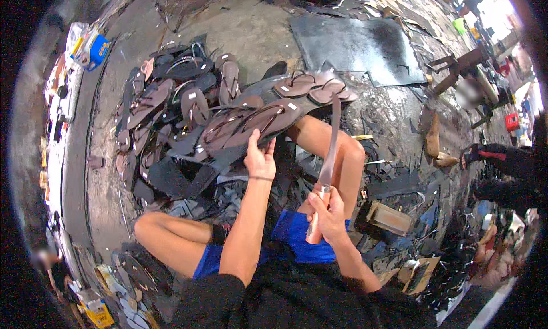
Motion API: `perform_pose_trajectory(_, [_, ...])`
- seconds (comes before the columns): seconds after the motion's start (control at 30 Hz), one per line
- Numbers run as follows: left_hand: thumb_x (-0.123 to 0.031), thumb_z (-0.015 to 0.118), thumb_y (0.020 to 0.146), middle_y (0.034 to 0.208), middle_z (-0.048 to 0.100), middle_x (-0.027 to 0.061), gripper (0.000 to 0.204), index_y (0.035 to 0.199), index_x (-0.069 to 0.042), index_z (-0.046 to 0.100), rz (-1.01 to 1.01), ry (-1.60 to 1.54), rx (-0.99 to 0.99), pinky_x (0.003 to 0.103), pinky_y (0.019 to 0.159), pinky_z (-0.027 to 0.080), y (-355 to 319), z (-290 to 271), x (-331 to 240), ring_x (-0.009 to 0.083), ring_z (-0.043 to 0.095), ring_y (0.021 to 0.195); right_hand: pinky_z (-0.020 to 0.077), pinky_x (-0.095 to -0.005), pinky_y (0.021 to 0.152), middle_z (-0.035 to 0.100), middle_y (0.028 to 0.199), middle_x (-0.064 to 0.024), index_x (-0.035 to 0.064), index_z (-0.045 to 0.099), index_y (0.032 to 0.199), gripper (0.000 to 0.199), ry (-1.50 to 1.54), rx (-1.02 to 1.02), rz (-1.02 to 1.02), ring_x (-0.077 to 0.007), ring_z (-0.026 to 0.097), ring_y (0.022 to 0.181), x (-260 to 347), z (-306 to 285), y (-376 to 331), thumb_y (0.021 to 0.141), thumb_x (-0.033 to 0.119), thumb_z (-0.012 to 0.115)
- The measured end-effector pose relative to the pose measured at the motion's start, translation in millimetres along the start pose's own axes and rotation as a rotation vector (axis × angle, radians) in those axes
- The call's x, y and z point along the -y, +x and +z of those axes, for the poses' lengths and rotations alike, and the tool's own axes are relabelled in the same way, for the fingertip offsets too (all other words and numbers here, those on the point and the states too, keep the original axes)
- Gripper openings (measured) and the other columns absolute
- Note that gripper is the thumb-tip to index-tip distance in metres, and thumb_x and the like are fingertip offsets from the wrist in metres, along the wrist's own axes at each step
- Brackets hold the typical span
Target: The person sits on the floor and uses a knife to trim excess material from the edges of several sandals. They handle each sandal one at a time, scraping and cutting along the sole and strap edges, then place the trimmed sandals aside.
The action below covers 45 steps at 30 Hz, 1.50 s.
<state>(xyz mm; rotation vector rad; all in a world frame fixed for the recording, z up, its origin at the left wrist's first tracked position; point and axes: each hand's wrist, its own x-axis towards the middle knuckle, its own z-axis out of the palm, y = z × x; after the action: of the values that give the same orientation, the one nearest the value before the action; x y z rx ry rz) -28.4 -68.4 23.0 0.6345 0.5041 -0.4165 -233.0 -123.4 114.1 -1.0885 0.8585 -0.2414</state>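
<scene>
My left hand (261, 157) is closed on the near edge of a brown flip-flop (273, 116), thumb on top and fingers underneath. This flip-flop has dark straps, a small white label and black rubber along its edge. Another brown flip-flop (222, 132) lies right beside it; whether the two are joined I cannot tell. My right hand (329, 212) is wrapped round the wooden handle of a long knife (330, 152). The slim blade points up and away, its tip near a pair of brown flip-flops (328, 91) beyond my knee.
A heap of brown flip-flops (149, 103) spreads over the floor at the left. A large black rubber sheet (359, 46) lies farther off. Dark scraps surround my bent legs, with a wooden block (389, 218) at the right. A person's dark-clothed leg (502, 155) is at far right.
</scene>
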Motion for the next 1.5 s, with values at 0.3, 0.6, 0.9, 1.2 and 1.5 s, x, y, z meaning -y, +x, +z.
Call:
perform_pose_trajectory(0.3, [0.012,0.065,0.081,0.142,0.048,0.0149,0.066,0.141,-0.004,0.043,1.052,1.327,0.031,0.041,0.108,0.042,-22,-43,-106,0.0275,0.049,0.127,0.0544,-0.0309,0.052,0.059,0.091,-0.0063,0.0054,0.043,0.134,0.045,-0.07,0.195,-0.028,-0.0128,0.059,0.069,-10,4,13,0.099,0.027,0.061])
perform_pose_trajectory(0.6, [-0.018,0.063,0.096,0.127,0.061,0.0178,0.038,0.128,0.001,0.055,-0.039,-0.086,0.298,0.039,0.093,0.057,11,-79,-39,0.0289,0.063,0.11,0.0526,-0.0348,0.053,0.057,0.084,-0.0081,0.0066,0.043,0.126,0.033,-0.317,0.182,-0.186,-0.0191,0.057,0.062,-32,20,22,0.103,0.029,0.048])
perform_pose_trajectory(0.9, [-0.029,0.07,0.092,0.122,0.06,-0.0037,0.036,0.124,-0.016,0.061,0.068,0.187,-0.119,0.031,0.079,0.059,19,-16,-52,0.0123,0.059,0.106,0.0519,-0.0513,0.069,0.066,0.083,-0.0233,0.0004,0.046,0.12,0.034,-0.63,0.162,-0.234,-0.045,0.067,0.082,-37,51,39,0.1,0.026,0.055])
perform_pose_trajectory(1.2, [-0.026,0.069,0.093,0.119,0.061,-0.0028,0.032,0.122,-0.014,0.06,0.037,0.195,-0.112,0.028,0.08,0.059,7,-27,-56,0.0116,0.059,0.106,0.0493,-0.0529,0.062,0.062,0.077,-0.0264,0.0033,0.044,0.101,0.021,-0.79,0.183,-0.3,-0.0484,0.063,0.075,-51,52,96,0.097,0.019,0.058])
perform_pose_trajectory(1.5, [-0.026,0.066,0.096,0.11,0.068,-0.0038,0.02,0.111,-0.013,0.066,-0.008,0.127,-0.109,0.026,0.077,0.062,6,-41,-50,0.0107,0.065,0.095,0.0456,-0.0494,0.057,0.059,0.069,-0.0253,0.0003,0.043,0.093,0.027,-0.745,0.35,-0.314,-0.047,0.061,0.068,-42,56,156,0.096,0.021,0.061])
